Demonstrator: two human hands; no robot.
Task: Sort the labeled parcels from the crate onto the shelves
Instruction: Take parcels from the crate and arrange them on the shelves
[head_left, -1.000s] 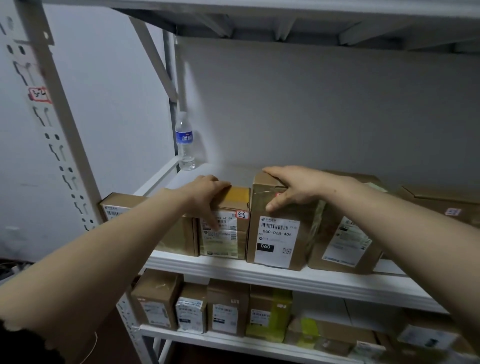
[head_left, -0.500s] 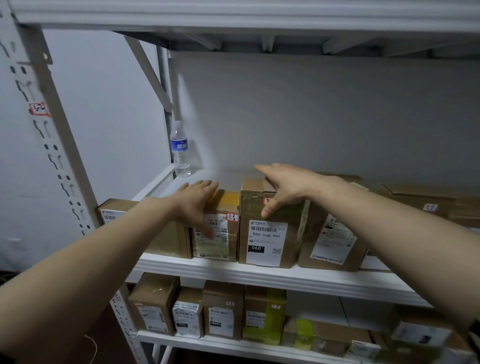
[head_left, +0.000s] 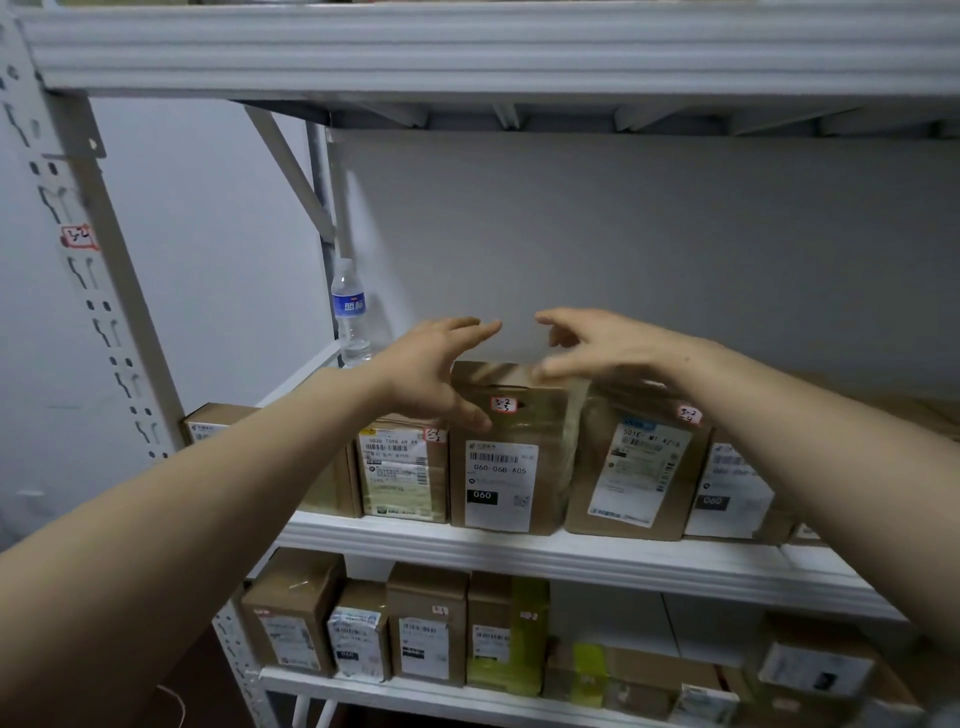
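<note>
hands spread over parcel

Left hand: now off the yellow-taped parcel, raised by the upper left corner of the 060 parcel, fingers spread.
Right hand: lifted off the 060 parcel's top, now above it, fingers loosely bent.

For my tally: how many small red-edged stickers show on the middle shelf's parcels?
3: one each on the yellow-label parcel, the 060-06B parcel and the 501E parcel. Others may be hidden.
</note>
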